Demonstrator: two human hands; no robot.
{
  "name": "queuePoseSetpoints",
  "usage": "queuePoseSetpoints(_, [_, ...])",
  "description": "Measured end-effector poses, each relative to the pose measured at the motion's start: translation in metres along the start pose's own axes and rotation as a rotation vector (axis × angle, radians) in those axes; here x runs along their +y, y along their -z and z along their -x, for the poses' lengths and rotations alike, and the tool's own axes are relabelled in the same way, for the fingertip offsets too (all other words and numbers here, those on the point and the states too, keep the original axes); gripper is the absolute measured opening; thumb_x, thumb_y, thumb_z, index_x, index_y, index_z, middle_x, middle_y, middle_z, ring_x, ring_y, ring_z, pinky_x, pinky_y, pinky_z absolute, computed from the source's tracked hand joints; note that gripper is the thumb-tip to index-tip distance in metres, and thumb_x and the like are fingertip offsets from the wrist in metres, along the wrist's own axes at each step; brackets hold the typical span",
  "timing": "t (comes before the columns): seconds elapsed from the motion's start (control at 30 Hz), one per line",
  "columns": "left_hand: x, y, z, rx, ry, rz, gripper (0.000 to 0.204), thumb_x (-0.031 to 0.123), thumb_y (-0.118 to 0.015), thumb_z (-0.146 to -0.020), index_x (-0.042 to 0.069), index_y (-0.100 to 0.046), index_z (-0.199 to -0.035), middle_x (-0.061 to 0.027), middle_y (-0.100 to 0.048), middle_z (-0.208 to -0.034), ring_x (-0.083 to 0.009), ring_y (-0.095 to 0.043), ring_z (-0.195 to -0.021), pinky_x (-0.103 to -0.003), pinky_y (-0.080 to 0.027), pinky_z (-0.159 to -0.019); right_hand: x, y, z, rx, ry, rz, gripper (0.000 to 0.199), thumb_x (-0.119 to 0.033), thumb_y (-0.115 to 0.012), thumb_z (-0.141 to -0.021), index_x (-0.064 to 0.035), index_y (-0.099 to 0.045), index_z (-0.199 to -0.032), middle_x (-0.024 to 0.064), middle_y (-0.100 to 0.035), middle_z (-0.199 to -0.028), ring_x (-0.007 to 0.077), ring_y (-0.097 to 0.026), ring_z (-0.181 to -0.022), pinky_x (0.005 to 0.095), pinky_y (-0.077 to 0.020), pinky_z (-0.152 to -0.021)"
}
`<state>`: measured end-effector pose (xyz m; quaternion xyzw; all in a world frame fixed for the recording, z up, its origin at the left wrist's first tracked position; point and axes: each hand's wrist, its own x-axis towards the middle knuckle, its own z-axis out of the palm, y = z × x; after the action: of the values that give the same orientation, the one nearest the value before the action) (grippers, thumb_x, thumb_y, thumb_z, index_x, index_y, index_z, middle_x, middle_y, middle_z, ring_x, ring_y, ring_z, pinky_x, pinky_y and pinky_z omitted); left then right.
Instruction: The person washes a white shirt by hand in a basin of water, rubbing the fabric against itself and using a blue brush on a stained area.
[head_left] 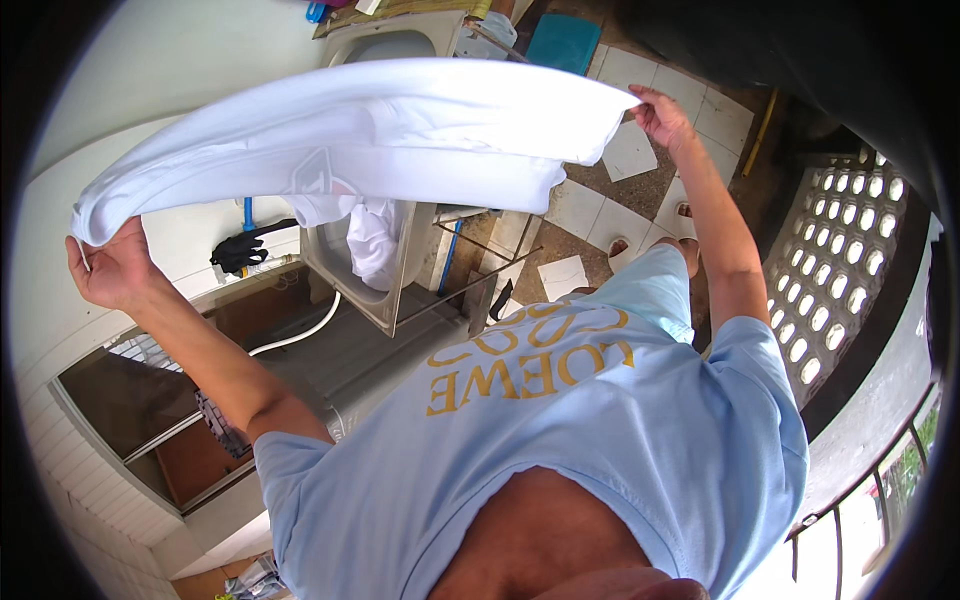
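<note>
A white shirt (pixel 420 120) with a faint printed emblem is spread wide in the air between my two raised hands. At its left end, my left hand (pixel 115 270) pinches the bunched cloth. My right hand (pixel 660 118) grips the opposite corner between thumb and fingers, with that arm stretched forward. Below the shirt's middle, white cloth (pixel 372 245) hangs over or lies in a metal sink basin (pixel 390 300). Whether it belongs to the same shirt I cannot tell. The spread shirt hides part of the sink.
Another metal basin (pixel 390 45) stands beyond the shirt. Black cloth (pixel 240 250) hangs by a blue pipe (pixel 248 212) on the wall, above a white hose (pixel 305 335). A teal lid-like object (pixel 563 43) lies on the tiled floor (pixel 720 120). A perforated block wall (pixel 835 260) rises at the right.
</note>
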<state>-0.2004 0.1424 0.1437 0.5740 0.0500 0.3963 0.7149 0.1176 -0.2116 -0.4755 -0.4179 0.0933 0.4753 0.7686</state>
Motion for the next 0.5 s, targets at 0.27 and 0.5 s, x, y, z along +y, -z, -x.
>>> queuePoseSetpoints(0.27, [0.005,-0.026,-0.018,0.157,-0.042,-0.331,0.062,0.009,-0.054,-0.083,-0.016,-0.028,-0.134,-0.03,-0.034,-0.142,-0.0407,-0.03,-0.135,-0.056,-0.02,-0.11,-0.132,-0.003,-0.022,0.128,0.817,0.974,0.035,-0.035,-0.068,-0.085,-0.0152,-0.067,-0.113,-0.0041,-0.067,-0.098,0.0094,-0.059,-0.085,0.0254,-0.0451,-0.079])
queuePoseSetpoints(0.5, [0.009,-0.026,-0.013,0.089,-0.034,-0.358,0.067,0.009,-0.049,-0.083,-0.014,-0.021,-0.139,-0.0292,-0.026,-0.146,-0.0396,-0.025,-0.137,-0.054,-0.017,-0.113,-0.208,-0.086,0.018,0.351,0.967,1.352,0.032,-0.031,-0.065,-0.085,0.0007,-0.066,-0.086,0.0181,-0.062,-0.098,0.0253,-0.061,-0.084,0.0381,-0.0461,-0.073])
